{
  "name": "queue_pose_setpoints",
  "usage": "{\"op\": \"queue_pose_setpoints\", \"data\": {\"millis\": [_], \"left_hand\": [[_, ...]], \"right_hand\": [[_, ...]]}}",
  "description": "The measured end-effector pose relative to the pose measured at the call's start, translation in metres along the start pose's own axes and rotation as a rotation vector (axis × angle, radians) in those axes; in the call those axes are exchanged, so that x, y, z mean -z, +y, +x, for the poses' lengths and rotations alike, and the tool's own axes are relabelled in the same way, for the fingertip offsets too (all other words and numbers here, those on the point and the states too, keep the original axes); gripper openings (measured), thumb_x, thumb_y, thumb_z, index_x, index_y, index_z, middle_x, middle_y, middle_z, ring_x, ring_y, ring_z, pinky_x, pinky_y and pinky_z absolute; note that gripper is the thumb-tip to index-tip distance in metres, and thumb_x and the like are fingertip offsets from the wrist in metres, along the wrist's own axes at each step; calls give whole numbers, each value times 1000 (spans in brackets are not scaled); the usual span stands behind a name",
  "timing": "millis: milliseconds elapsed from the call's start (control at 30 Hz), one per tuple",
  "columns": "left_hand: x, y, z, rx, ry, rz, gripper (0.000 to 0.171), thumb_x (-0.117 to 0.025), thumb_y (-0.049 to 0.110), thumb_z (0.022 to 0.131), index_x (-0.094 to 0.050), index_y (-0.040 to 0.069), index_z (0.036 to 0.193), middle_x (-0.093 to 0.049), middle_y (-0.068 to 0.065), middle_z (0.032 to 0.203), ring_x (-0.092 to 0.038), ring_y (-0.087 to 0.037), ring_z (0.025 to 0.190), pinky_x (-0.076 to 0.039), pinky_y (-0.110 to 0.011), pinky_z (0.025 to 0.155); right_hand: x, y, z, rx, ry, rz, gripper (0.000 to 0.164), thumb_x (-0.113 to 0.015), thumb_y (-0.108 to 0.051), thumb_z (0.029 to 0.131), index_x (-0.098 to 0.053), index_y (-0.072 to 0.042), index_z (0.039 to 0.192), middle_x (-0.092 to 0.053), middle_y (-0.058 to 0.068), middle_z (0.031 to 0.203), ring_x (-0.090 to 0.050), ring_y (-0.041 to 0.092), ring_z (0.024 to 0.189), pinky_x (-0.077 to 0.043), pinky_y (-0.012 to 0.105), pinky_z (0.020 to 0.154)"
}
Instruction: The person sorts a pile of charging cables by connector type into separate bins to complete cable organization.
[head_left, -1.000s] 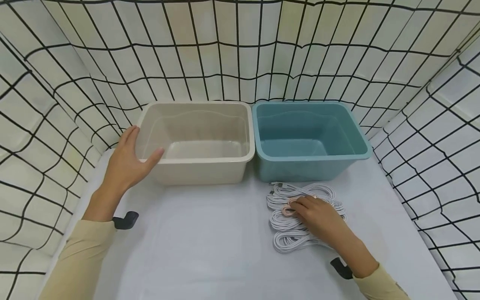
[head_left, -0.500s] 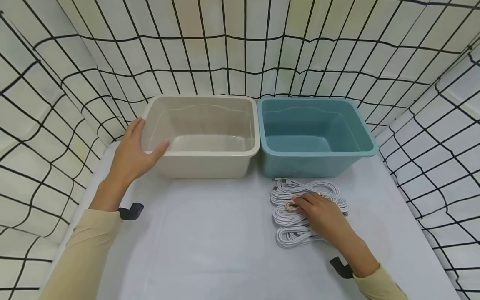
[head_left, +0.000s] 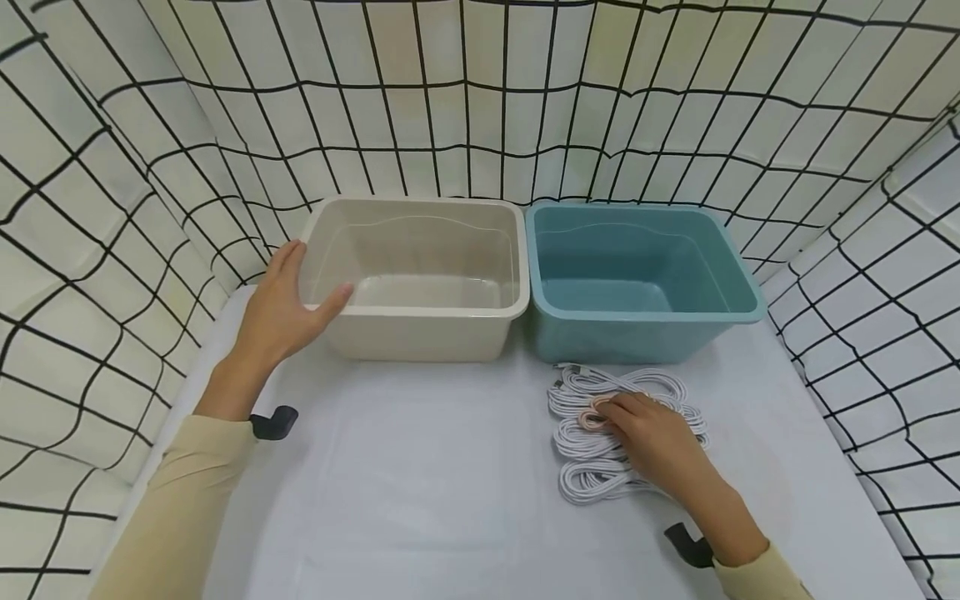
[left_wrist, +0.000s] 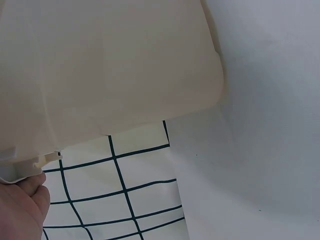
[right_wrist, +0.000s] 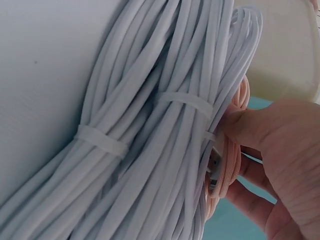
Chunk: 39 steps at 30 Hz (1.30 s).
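Observation:
In the head view, my left hand (head_left: pixel 277 321) holds the front left corner of a beige plastic bin (head_left: pixel 420 337), its thumb reaching over the rim. The left wrist view shows bent fingers (left_wrist: pixel 37 195) against the underside of that rim. My right hand (head_left: pixel 660 437) pinches a peach-coloured coiled cable (head_left: pixel 590 419) lying among white cable bundles (head_left: pixel 592 482) in front of the bins. Seen from the right wrist, thumb and fingers close round the peach coil (right_wrist: pixel 231 165), and a metal plug (right_wrist: pixel 214 170) shows beside it. White bands tie the white bundles.
A teal bin (head_left: pixel 645 337) stands right of the beige one, rims nearly touching. Both rest on a white-covered table (head_left: pixel 420 483). Black wire grid panels (head_left: pixel 480 117) with white sheeting behind them enclose the back and sides.
The head view has shifted slightly, so bins and hands sit a little further right in it. Both hands keep their places on the bin and the peach cable.

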<state>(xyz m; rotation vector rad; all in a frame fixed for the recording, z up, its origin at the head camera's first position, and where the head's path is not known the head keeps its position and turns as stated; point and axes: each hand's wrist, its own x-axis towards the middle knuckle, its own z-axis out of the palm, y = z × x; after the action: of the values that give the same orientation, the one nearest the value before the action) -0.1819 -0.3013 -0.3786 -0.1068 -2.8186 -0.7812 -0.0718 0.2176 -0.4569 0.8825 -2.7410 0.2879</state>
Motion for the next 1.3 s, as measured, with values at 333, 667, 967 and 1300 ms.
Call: {"op": "queue_pose_setpoints", "data": {"millis": [333,667,967,1300], "left_hand": [[-3,-1,1,4,-4,1,101,-58,65,97,-19,6,169,-17,-16,176,-41,-56,143,-36,-77,108],[-3,2,4,-5,1,-6,100,-57,66,97,-21,7,169,-18,-16,175,-43,-55,142,-38,-77,107],[-2,-1,0,-4,4,-12,101,-58,64,97,-21,4,168,-19,-17,175,-40,-55,144,-36,-78,109],[-3,-3,0,-8,10,-9,100,-59,62,97,-20,3,168,-19,-18,175,-43,-56,141,-38,-77,107]], "right_hand": [[1,0,-2,-1,14,3,32,-82,-5,89,-75,-5,120,-74,8,116,-73,30,107,-62,47,89],[3,1,-1,-3,6,5,34,-83,-5,89,-75,-5,122,-75,8,116,-73,29,105,-61,47,89],[4,3,2,9,-21,43,33,-82,-6,90,-75,-6,121,-73,7,114,-73,28,102,-61,45,87],[20,4,8,61,53,127,33,-83,-6,88,-74,-6,120,-72,3,109,-71,22,100,-62,41,81]]}}
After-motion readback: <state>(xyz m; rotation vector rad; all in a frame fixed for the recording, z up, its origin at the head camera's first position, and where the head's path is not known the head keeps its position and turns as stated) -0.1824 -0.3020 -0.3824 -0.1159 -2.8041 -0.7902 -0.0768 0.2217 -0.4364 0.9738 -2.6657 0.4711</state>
